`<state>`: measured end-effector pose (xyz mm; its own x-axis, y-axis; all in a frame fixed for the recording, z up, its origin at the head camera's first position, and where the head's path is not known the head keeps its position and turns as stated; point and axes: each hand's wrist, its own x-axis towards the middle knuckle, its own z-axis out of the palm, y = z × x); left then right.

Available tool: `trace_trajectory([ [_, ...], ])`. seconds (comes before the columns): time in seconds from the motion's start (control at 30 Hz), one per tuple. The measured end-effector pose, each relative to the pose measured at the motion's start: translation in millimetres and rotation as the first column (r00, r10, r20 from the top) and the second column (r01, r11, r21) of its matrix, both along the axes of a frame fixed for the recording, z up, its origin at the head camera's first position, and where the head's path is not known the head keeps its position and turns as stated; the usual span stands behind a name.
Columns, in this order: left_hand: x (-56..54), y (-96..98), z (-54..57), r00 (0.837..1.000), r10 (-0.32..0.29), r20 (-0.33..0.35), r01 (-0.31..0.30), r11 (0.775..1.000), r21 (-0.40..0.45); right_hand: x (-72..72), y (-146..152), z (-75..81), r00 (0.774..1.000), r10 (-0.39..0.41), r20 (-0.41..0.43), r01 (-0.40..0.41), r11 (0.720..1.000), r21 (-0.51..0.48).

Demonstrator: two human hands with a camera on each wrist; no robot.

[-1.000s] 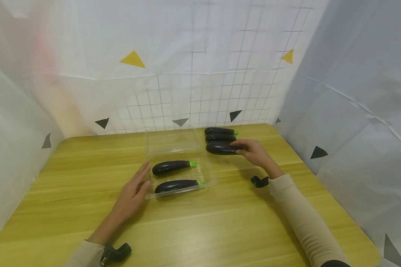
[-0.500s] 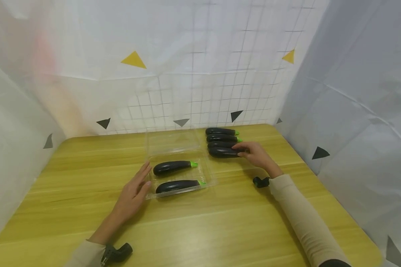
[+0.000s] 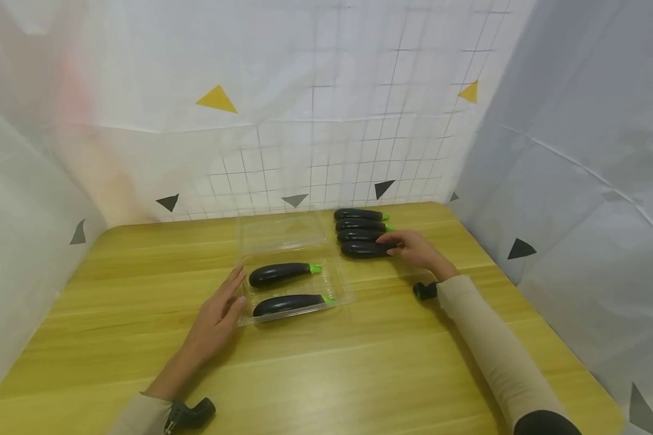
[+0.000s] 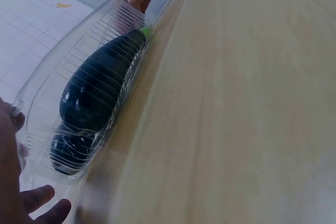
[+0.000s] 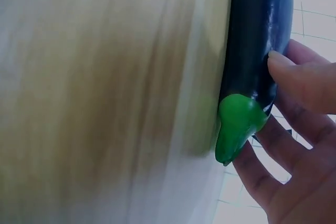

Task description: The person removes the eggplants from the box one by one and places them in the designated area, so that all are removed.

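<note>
In the head view an open clear plastic clamshell box (image 3: 340, 284) holds two dark eggplants with green stems, a rear one (image 3: 277, 275) and a front one (image 3: 288, 304). My left hand (image 3: 213, 317) rests against the box's left side, fingers extended. Several more eggplants lie side by side in a row to the right of the lid. My right hand (image 3: 416, 251) pinches the nearest eggplant (image 3: 361, 249) of that row near its stem end. In the right wrist view the thumb lies on the eggplant's dark skin beside the green cap (image 5: 239, 121), with other fingers behind it.
The box's lid (image 3: 283, 232) lies folded back toward the rear wall. A wooden table (image 3: 326, 374) carries everything. White sheets (image 3: 272, 72) with triangle marks stand behind and at both sides. Each wrist wears a black camera mount (image 3: 193, 414).
My right hand has brought its eggplant slightly toward the front, uncovering another one in the row behind. Over the last half second it has barely moved. The left hand stays at the box.
</note>
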<state>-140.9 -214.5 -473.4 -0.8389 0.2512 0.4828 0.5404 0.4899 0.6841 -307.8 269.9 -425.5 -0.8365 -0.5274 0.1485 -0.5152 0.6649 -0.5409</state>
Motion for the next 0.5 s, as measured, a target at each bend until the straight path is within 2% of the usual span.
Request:
trace_trajectory([
  [0.17,-0.4,-0.4,-0.6,1.000,-0.003,0.004,0.003,1.000,-0.001,-1.6,-1.7,0.8,0.999,0.012,0.036,-0.011,1.000,-0.017],
  [0.5,-0.6,-0.8,-0.2,1.000,-0.007,-0.006,0.007,1.000,0.002,-12.0,-4.6,-2.0,0.999,-0.011,-0.039,0.013,0.999,0.043],
])
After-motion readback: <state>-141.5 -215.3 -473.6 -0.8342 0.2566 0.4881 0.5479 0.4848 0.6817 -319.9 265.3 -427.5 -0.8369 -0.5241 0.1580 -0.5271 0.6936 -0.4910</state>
